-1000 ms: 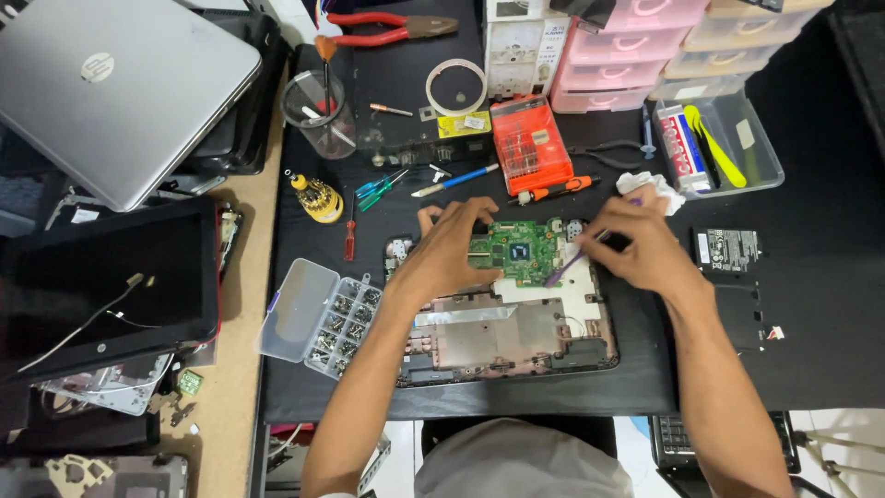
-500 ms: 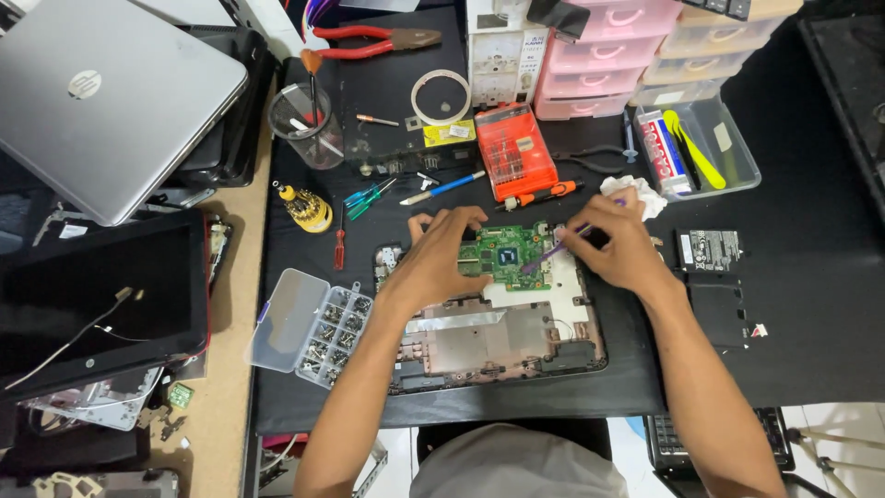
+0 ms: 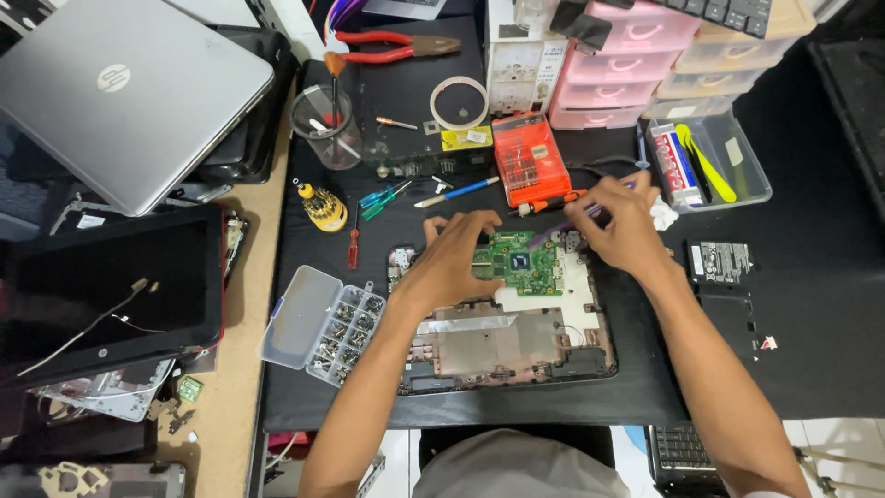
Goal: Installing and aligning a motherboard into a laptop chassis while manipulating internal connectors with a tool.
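On the black mat (image 3: 811, 304), a clear screw organizer (image 3: 323, 323) (lid open) lies near the hands.

The green circuit board (image 3: 518, 262) I'm working on lies flat in the opened laptop base (image 3: 502, 341), at its upper edge, a dark square chip at the board's centre.

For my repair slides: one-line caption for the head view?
Left hand steadies a green circuit board in an opened laptop base; right hand holds a purple tool.
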